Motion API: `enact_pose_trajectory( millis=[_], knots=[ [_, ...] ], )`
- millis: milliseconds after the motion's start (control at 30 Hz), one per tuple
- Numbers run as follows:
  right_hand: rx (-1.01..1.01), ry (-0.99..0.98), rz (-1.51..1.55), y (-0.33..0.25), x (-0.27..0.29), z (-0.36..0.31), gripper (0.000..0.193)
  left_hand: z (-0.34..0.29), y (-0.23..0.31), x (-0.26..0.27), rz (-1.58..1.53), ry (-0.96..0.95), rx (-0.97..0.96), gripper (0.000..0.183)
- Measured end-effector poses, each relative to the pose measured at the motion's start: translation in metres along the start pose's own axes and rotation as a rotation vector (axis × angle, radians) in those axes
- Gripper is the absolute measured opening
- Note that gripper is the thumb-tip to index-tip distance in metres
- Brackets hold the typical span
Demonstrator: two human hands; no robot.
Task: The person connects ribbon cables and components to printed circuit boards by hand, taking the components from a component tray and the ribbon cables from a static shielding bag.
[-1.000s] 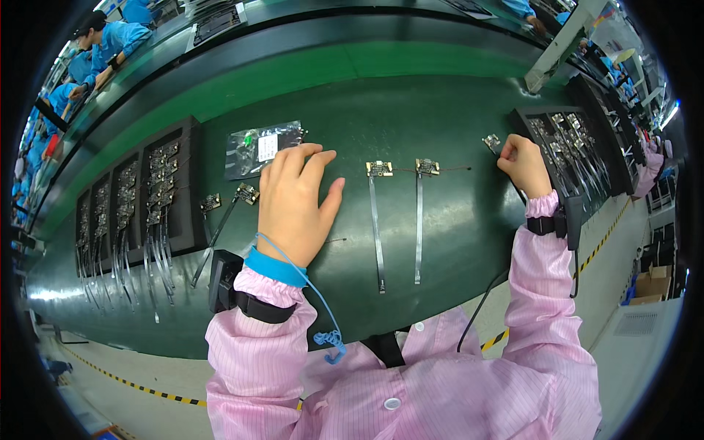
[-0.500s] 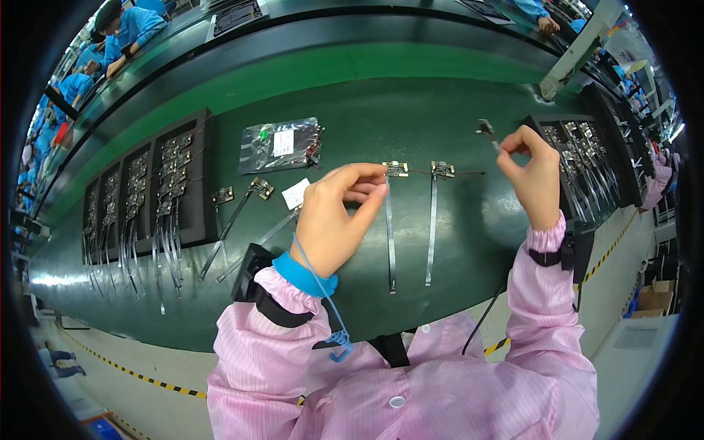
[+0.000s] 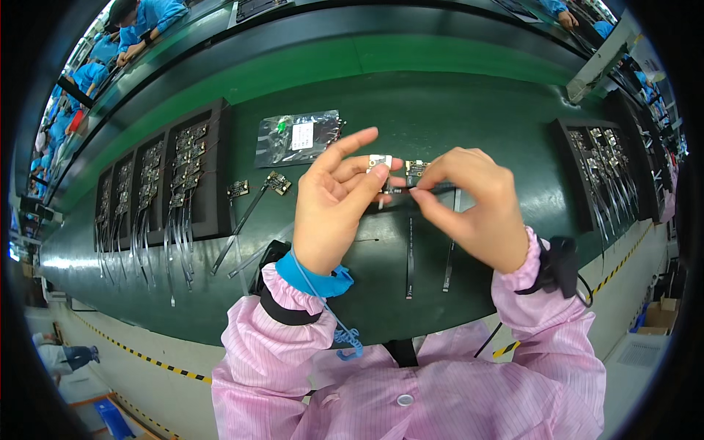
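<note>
In front of me my left hand (image 3: 330,198) pinches a small circuit board (image 3: 380,160) with a pale face between thumb and fingers; its index finger points away. My right hand (image 3: 480,205) comes in from the right, thumb and fingertip closed on a dark flat ribbon cable (image 3: 400,190) beside that board. Whether the cable is joined to it I cannot tell. Just behind the right fingertips lies another circuit board (image 3: 416,167) on the green table. Two ribbon cables, a left one (image 3: 409,257) and a right one (image 3: 449,257), stretch toward me below the hands, their upper parts partly covered.
A black foam tray (image 3: 224,165) with rows of boards and hanging cables stands at left, another foam tray (image 3: 563,150) at right. Between them lie a clear bag (image 3: 282,150) with a white label and two loose boards, one a board (image 3: 279,182) with cable. Co-workers sit beyond.
My right hand has come in from the right, bringing a board and cable to my left hand. My left hand has turned palm-up and now grips a board.
</note>
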State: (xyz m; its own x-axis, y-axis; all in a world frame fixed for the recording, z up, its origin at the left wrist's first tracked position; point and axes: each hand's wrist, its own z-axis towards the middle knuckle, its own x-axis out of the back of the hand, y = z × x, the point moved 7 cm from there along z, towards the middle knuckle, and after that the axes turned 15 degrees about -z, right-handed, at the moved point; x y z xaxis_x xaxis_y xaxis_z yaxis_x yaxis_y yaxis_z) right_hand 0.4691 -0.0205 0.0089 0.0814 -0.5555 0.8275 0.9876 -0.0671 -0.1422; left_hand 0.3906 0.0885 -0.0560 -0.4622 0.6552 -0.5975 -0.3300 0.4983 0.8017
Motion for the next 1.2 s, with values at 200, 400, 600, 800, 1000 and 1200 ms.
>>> enact_pose_trajectory(
  millis=[200,400,600,800,1000,1200],
  knots=[
    [-0.385,-0.083,0.465,0.05,-0.012,-0.01,0.01,-0.006,0.005,-0.009,0.122,-0.069,0.026,0.021],
    [-0.348,-0.119,0.508,0.046,-0.014,-0.011,0.01,-0.002,-0.001,-0.006,0.12,-0.036,0.031,0.017],
    [-0.284,-0.146,0.496,0.042,-0.017,-0.013,0.011,0.0,-0.004,-0.002,0.163,-0.061,0.06,0.016],
    [-0.287,-0.042,0.546,0.031,-0.02,-0.012,0.012,-0.004,-0.012,-0.006,0.16,-0.092,0.092,0.015],
    [-0.149,0.092,0.404,0.028,-0.011,-0.011,0.007,-0.005,-0.015,-0.008,0.129,-0.124,0.122,0.016],
    [-0.295,0.034,0.598,0.04,-0.019,-0.012,0.006,-0.004,-0.013,-0.01,0.119,-0.108,0.122,0.015]
  ],
)
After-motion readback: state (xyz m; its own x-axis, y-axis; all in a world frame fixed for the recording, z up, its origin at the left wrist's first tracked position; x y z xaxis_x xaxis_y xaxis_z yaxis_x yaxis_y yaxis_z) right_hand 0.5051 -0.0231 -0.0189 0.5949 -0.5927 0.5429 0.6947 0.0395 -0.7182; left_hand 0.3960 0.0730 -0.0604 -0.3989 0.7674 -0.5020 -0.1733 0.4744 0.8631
